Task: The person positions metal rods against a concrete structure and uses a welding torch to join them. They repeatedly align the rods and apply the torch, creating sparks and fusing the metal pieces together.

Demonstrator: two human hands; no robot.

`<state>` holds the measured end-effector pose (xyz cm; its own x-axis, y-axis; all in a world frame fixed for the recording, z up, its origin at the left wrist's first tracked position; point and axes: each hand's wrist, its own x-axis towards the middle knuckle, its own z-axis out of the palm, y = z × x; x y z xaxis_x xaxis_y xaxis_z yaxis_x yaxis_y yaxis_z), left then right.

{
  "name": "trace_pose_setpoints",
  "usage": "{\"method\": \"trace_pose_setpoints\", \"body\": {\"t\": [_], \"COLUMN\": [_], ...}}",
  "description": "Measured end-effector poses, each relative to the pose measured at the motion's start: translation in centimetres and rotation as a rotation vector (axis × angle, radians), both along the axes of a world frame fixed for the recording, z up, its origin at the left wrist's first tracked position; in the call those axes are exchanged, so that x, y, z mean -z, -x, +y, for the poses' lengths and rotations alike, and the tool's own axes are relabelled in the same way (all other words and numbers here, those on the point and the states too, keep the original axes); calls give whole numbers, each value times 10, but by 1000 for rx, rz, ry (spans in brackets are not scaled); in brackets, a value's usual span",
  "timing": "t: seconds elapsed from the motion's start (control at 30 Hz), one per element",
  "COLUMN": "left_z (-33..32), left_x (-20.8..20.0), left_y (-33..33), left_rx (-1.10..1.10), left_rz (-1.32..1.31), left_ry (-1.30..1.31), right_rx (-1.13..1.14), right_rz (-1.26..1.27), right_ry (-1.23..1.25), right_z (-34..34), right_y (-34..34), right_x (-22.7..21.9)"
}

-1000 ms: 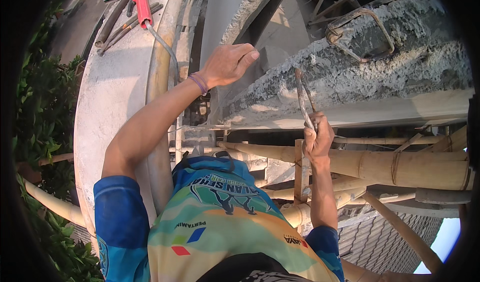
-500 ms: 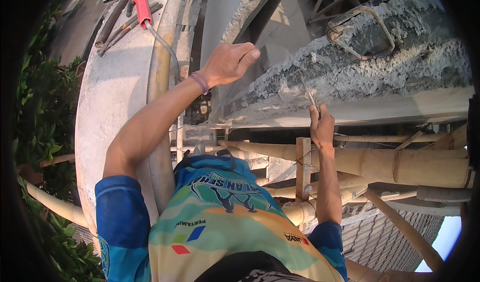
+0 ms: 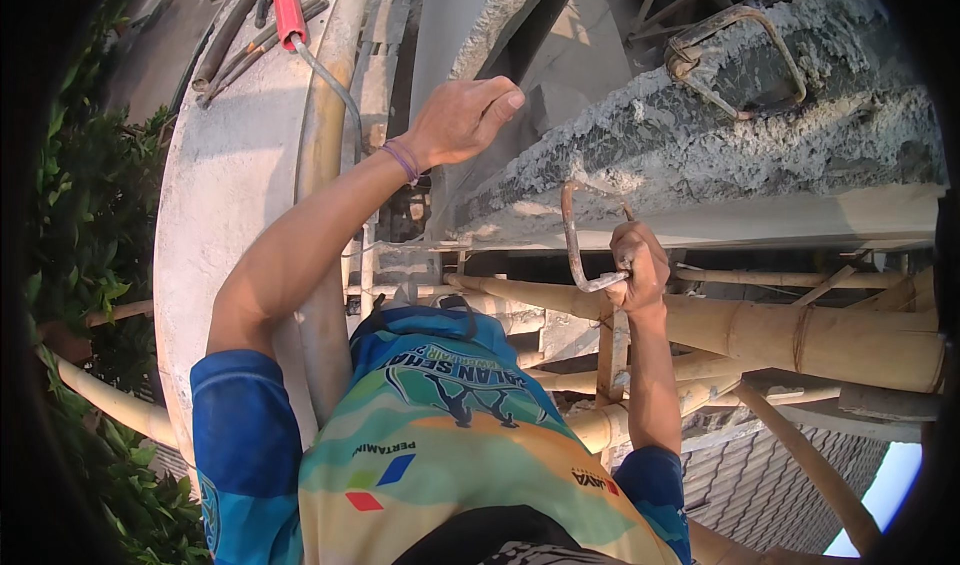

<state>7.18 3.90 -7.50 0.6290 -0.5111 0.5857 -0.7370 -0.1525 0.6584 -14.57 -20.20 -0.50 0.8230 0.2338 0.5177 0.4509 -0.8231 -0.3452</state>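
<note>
My right hand (image 3: 642, 263) is closed round a bent metal rod (image 3: 572, 227), shaped like an open square bracket. The rod's upper bend is against the lower side of a rough concrete beam (image 3: 690, 180) with wet-looking grey mortar on it. My left hand (image 3: 467, 122) is curled closed, thumb alongside the fingers, over a gap beside the beam's left end. Whatever it may hold is hidden by the fingers. A similar bent rod clamp (image 3: 796, 57) sits across the top of the beam at the right.
A red-handled tool (image 3: 287, 5) and several rods (image 3: 262, 53) lie on the pale concrete ledge (image 3: 225, 195) at left. Bamboo poles (image 3: 780, 330) run below the beam, with an upright wooden post (image 3: 611, 355). Green leaves (image 3: 90, 295) border the far left; a tiled roof (image 3: 770, 475) shows lower right.
My right hand has drawn slightly down and turned, so the rod's bracket shape now swings out to the left. My left hand is nearly unchanged; the view has shifted slightly.
</note>
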Motion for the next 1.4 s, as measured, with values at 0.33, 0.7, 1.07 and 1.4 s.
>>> {"method": "trace_pose_setpoints", "body": {"t": [0.33, 0.7, 1.07, 1.4], "left_z": [1, -2, -2, -2], "left_x": [-3, -2, 1, 0], "left_y": [-1, -1, 3, 2], "left_rx": [-8, 4, 17, 10], "left_rz": [-5, -22, 2, -11], "left_ry": [-23, 62, 56, 90], "right_rx": [-18, 262, 497, 418], "right_rz": [83, 278, 335, 283], "right_ry": [-7, -43, -91, -83], "right_z": [-4, -11, -19, -13], "right_y": [-15, -20, -22, -21], "right_x": [-5, -3, 7, 6]}}
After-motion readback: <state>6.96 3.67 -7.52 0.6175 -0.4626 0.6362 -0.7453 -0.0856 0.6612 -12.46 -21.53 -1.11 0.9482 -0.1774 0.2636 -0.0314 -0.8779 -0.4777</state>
